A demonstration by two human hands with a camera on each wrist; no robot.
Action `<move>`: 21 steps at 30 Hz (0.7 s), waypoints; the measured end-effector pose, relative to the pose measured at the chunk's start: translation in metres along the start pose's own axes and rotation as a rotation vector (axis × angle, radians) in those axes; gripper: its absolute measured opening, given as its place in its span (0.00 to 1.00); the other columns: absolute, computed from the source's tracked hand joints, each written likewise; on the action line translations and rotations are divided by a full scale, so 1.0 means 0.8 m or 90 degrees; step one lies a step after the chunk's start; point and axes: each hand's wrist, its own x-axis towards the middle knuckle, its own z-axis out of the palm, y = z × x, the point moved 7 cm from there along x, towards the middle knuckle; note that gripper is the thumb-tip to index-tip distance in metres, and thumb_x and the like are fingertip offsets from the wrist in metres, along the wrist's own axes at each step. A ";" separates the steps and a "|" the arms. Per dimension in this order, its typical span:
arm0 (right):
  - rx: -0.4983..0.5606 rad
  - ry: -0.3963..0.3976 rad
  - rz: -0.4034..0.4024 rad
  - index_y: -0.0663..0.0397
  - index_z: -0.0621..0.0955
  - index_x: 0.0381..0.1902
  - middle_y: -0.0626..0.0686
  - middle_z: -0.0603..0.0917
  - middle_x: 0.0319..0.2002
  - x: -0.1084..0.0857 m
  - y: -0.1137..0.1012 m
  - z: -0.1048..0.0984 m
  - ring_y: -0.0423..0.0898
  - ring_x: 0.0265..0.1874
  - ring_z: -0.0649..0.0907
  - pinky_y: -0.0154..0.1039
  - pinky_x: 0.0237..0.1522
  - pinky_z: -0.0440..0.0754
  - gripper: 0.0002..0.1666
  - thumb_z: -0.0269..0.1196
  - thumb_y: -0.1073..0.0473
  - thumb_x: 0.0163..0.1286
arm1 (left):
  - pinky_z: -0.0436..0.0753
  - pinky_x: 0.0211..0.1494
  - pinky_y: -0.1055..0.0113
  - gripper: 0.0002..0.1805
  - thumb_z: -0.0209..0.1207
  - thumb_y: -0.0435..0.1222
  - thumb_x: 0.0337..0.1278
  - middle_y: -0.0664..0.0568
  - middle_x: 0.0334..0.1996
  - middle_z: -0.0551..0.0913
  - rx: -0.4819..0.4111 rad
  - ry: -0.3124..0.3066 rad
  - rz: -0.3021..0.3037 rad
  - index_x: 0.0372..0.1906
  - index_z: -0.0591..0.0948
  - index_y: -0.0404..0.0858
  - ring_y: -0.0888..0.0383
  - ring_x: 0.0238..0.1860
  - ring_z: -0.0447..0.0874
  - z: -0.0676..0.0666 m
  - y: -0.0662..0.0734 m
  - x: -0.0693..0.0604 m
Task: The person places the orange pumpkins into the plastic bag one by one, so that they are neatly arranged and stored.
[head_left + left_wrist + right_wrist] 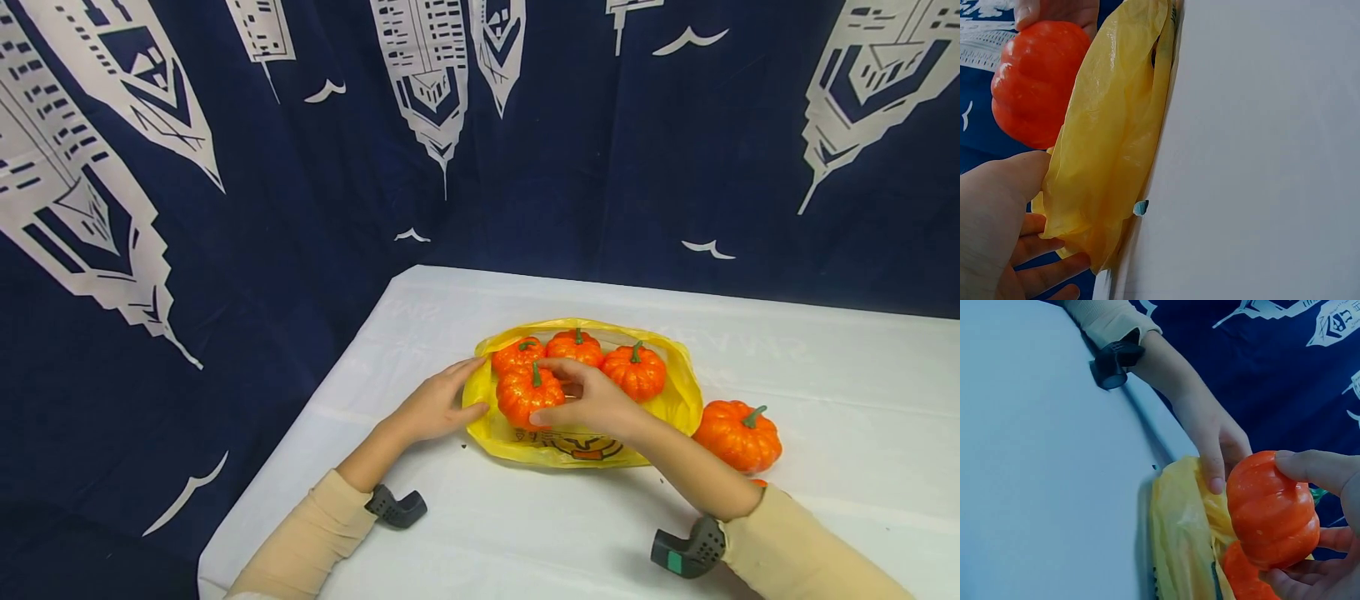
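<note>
My right hand [592,404] grips a small orange pumpkin [528,397] by its side, thumb in front, above the mouth of a yellow plastic bag [480,425]. The same pumpkin [1272,512] fills the space between thumb and fingers in the right wrist view. Several more orange pumpkins with green stems, one [634,372] at the right, lie inside the bag. My left hand [435,406] touches the bag's left side with thumb and fingers spread apart. In the left wrist view, yellow plastic [1110,137] partly covers that hand's fingertips.
Outside the bag, a pumpkin [738,436] lies on the white-covered table [540,533] at the right. A bit of another orange thing [759,482] shows beside my right forearm. A dark blue cloth [555,183] with white building prints hangs behind.
</note>
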 end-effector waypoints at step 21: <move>0.009 0.087 0.034 0.59 0.69 0.68 0.61 0.74 0.62 0.008 0.017 0.031 0.59 0.58 0.77 0.50 0.55 0.80 0.48 0.77 0.53 0.52 | 0.63 0.71 0.51 0.39 0.60 0.45 0.60 0.40 0.70 0.66 -0.002 -0.002 -0.004 0.73 0.63 0.33 0.44 0.70 0.63 0.000 0.001 0.000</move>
